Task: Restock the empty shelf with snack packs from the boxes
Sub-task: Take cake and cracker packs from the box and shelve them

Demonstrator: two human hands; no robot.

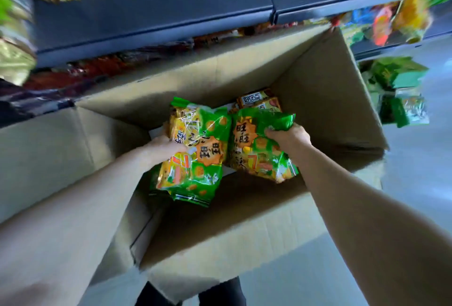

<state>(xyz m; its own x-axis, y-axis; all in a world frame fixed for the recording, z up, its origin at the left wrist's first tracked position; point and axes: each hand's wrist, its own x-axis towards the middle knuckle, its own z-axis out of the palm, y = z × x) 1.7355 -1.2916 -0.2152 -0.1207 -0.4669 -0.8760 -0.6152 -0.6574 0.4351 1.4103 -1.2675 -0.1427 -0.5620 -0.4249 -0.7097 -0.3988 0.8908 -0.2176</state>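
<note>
We judged the glossy packs could slide free on the way up to the empty shelf (151, 9), each being held by one edge only. Our left hand (168, 145) clutched the left pack (195, 149), our right hand (289, 137) the right pack (259, 139), both low inside the cardboard box (318, 100), near its middle.

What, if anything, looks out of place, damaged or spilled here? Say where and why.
Nothing stands out. The left hand grips the left green pack and the right hand the right green pack inside the open cardboard box; both look intact, nothing spilled. The dark shelf above is bare.
</note>
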